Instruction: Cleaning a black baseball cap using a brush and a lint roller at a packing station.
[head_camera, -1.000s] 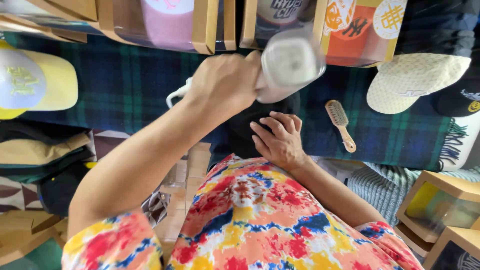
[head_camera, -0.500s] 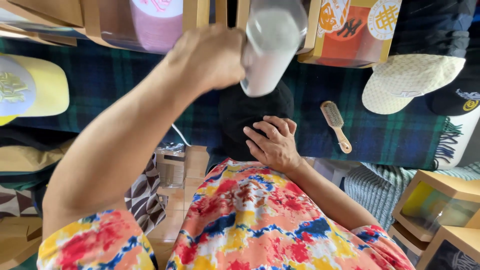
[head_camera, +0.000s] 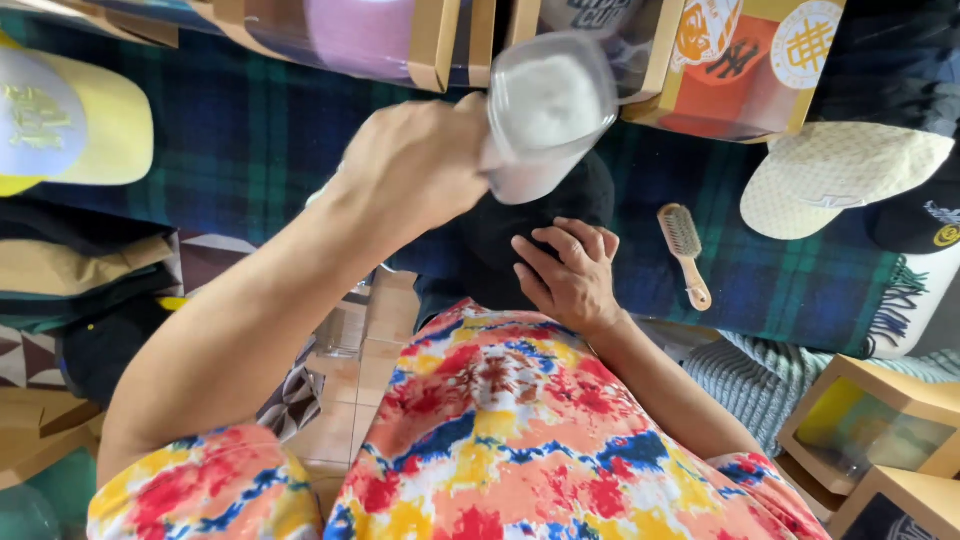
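Two bare hands work over a table draped in a dark blue and green plaid blanket (head_camera: 250, 140), woolly, with a fringe along its right edge. The left hand (head_camera: 415, 165) is raised above the table, fingers curled tight around a pale, smooth plastic handheld appliance (head_camera: 545, 115) with a rounded rectangular head; it looks like a garment steamer, though blur makes that uncertain. The head sits just above a black cap (head_camera: 545, 215) of soft matte fabric, lying near the front edge of the blanket, directly before the person. The right hand (head_camera: 570, 275) lies flat on that cap, fingers spread slightly and bent over its near side, pressing on it without closing around it.

Just right of the cap lies a small wooden brush (head_camera: 685, 255), with an oval bristled head and a short handle. Farther right sits a cream cap (head_camera: 835, 180) with a woven, dotted texture, and beyond it part of a second dark cap (head_camera: 915, 220). At far left rests a yellow cap (head_camera: 75, 120) with a white front panel. Cardboard-framed display boxes (head_camera: 440, 45) with clear windows line the far edge of the table. The person wears a bright tie-dye shirt (head_camera: 520, 440) in red, yellow and blue.
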